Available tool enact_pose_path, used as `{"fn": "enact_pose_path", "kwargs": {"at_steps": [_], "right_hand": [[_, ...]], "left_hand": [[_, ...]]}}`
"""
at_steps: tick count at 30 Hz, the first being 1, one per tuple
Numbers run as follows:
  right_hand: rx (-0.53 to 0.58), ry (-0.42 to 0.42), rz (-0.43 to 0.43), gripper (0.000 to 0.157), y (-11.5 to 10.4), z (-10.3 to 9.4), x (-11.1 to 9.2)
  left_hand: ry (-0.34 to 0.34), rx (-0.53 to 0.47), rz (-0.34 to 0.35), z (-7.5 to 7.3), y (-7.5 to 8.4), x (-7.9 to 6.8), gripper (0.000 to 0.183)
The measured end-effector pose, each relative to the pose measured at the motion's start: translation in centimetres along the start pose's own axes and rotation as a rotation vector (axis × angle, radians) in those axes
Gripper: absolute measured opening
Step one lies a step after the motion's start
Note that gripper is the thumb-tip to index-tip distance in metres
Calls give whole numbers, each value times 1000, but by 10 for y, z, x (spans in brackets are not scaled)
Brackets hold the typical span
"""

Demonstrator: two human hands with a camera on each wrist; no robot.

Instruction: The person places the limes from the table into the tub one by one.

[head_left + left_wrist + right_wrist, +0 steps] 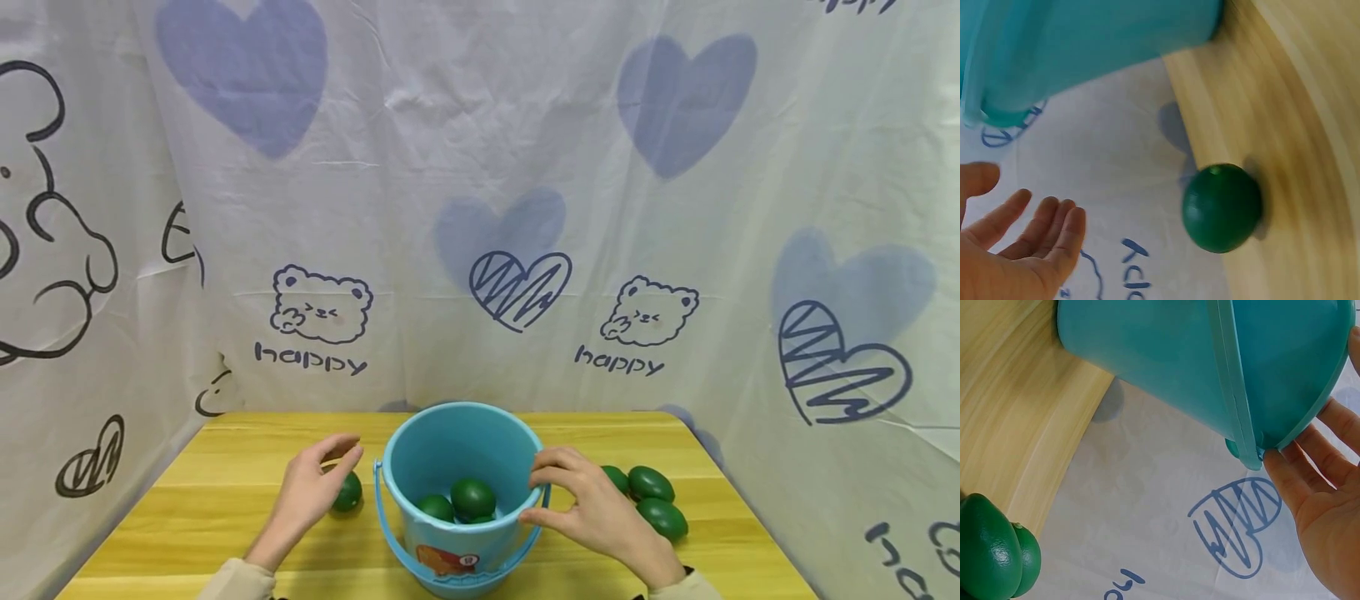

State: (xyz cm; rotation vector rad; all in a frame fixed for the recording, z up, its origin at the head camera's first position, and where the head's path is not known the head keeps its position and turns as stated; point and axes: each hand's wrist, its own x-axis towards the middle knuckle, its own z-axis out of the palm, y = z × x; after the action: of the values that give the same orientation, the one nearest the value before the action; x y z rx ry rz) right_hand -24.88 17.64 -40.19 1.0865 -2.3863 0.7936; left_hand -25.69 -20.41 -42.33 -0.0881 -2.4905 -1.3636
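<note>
A light blue bucket point(461, 533) stands upright on the wooden table, its handle point(390, 533) hanging down at the front. Inside it lie several dark green oval fruits point(472, 498). My left hand point(318, 475) is left of the bucket, fingers apart and holding nothing. Just beyond and below that hand, a single green fruit point(1222, 208) sits on the table, partly hidden in the head view. On the right, fingertips of my right hand point(588, 504) are at the bucket's rim, near the handle joint, with the fingers fairly straight and the thumb toward the rim's near side.
Several more green fruits point(662, 518) lie together on the table, right of the bucket and partly behind my right hand. The yellow wooden table point(187, 517) ends at a white cloth backdrop point(405, 208) with hearts and bears, which also runs along both sides.
</note>
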Motion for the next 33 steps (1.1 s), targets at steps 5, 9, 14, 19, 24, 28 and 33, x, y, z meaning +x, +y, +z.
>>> {"fn": "enact_pose_path", "kwargs": {"at_steps": [5,9,14,19,24,28,33], "right_hand": [[-4,4,-1,27,1,1,-1],[-4,10,-10,27,2,1,-1],[0,15,-19,27,2,1,-1],[-1,12,-16,27,2,1,-1],[2,17,-18,27,3,1,-1],[10,17,-17,26,3,0,-1],[6,9,-10,27,2,0,-1]], "left_hand": [[-51,45,-88,-4,-16,3,47],[-75,79,-128,-4,-26,5,46],[-71,162,-147,-3,-35,7,49],[-92,265,-171,-3,-43,10,54],[-158,374,-186,4,-50,15,69],[-181,421,-149,11,-52,16,73],[-200,398,-115,18,-57,16,70]]}}
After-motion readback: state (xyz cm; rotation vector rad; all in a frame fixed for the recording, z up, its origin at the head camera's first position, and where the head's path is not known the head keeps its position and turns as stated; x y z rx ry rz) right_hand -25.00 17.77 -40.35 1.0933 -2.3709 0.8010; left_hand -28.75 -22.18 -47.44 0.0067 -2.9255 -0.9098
